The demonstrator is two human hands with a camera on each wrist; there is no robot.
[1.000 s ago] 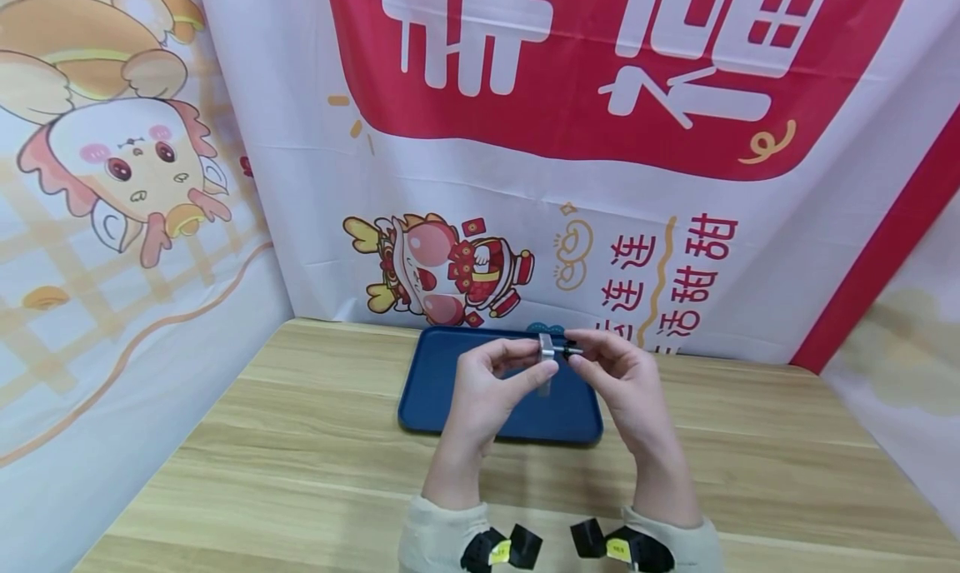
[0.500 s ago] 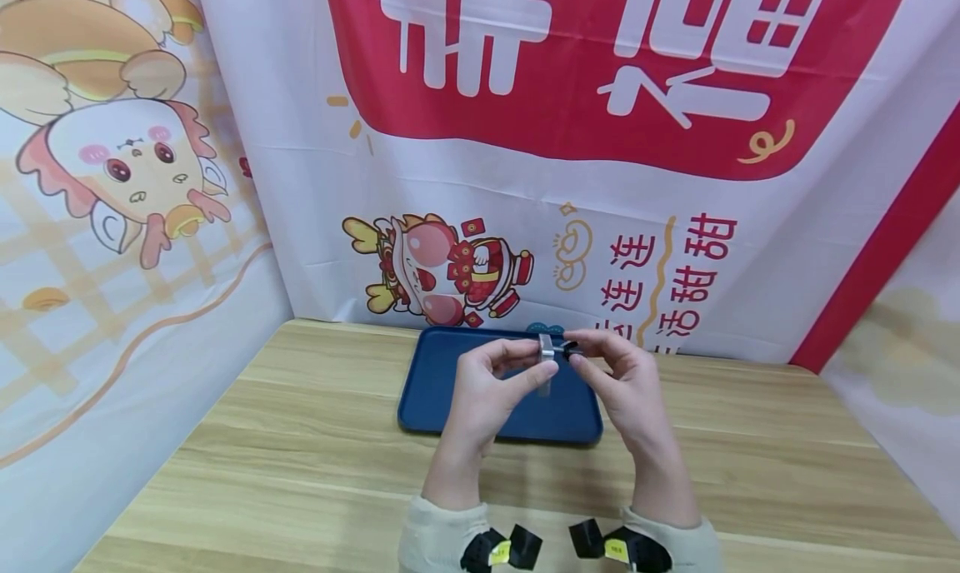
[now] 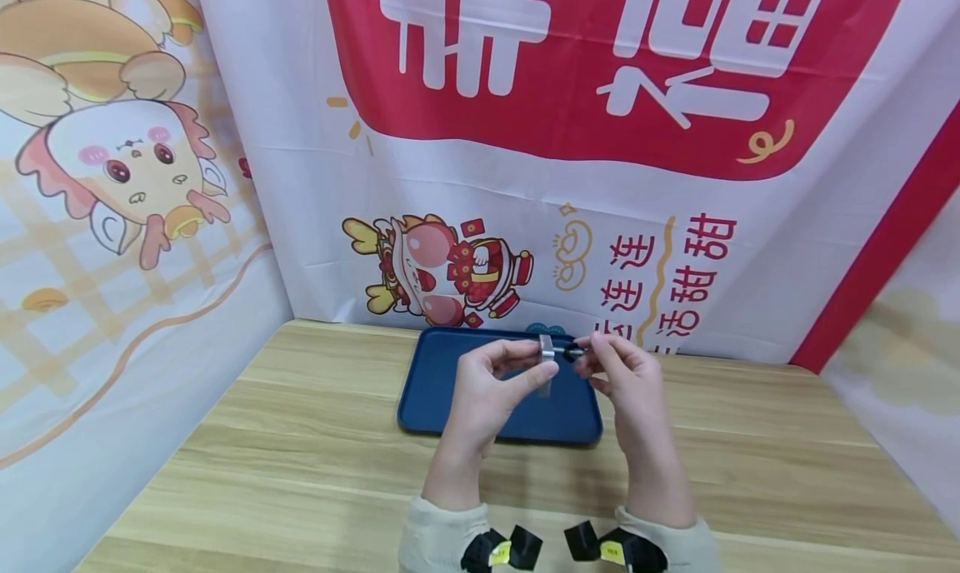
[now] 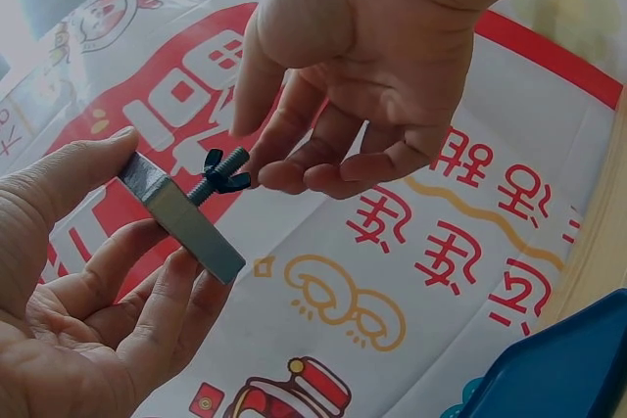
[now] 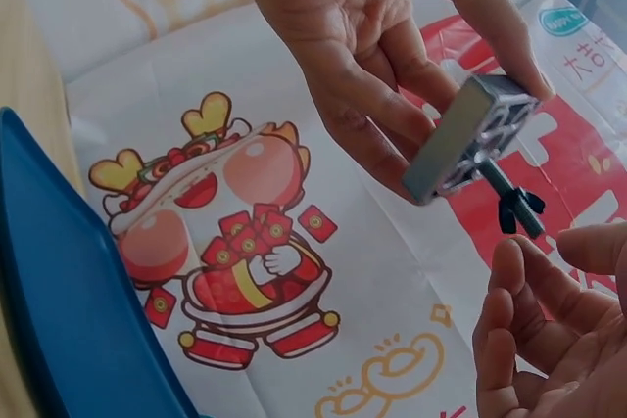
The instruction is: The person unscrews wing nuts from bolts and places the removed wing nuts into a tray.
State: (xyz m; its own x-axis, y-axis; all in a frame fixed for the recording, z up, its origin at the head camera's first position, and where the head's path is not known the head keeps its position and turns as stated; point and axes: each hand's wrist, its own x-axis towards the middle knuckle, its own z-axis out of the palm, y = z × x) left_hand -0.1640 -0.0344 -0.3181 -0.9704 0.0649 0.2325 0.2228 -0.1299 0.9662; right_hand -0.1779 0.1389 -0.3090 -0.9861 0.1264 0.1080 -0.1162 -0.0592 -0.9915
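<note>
A silver-grey metal block (image 4: 196,232) is held up above the far part of a dark blue rectangular tray (image 3: 435,390) with rounded corners and a raised rim. The block's outer side is smooth and dully shiny; the face from which a grey threaded metal bolt (image 5: 497,179) stands out shows hollows and ribs. Near the bolt's free end sits a small black wing nut (image 4: 235,183) with two rounded ears. The left hand (image 3: 487,390), over the tray, pinches the block between thumb and fingers. The right hand (image 3: 633,390), over the tray's right edge, has its fingers loosely bent and thumb apart, holding nothing; the fingertips are at the wing nut, but whether one touches it I cannot tell.

Under the tray spreads a pale wooden table (image 3: 315,423) with long yellowish-brown grain. On the tray's near side, both wrists come out of off-white sleeves (image 3: 442,535) with black straps (image 3: 474,554) bearing yellow labels. Behind the tray hangs a lightly creased white cloth banner (image 3: 480,173), printed with a large red panel (image 3: 562,57), characters and a sideways red-clad cartoon figure (image 3: 438,265). Left of the tray rises another printed sheet (image 3: 75,323), with orange checks and an upside-down cartoon animal (image 3: 127,165).
</note>
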